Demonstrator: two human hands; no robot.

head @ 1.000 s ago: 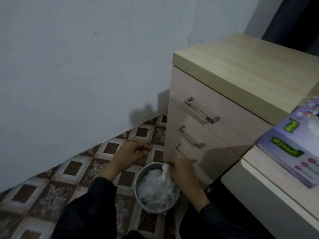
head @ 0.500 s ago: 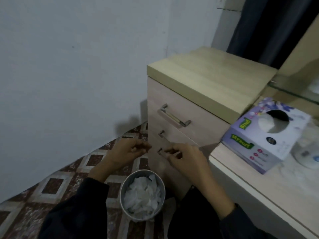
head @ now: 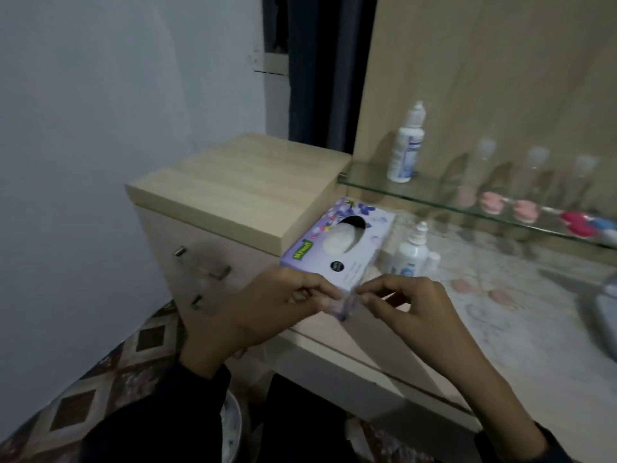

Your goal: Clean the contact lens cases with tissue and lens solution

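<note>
Hovering both hands at the near corner of the tissue box (head: 337, 252): left hand (head: 273, 305) and right hand (head: 410, 309) each pinched narrow, fingertips nearly meeting; whether they hold anything I cannot tell. Cases (head: 526, 210) sit on the glass shelf (head: 384, 187), solution bottle (head: 412, 253) just beside the box. I'd steady the box and pull one tissue straight up.

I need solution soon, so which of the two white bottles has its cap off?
The lower bottle on the table, beside the tissue box; its small cap stands next to it. The shelf bottle looks capped.
</note>
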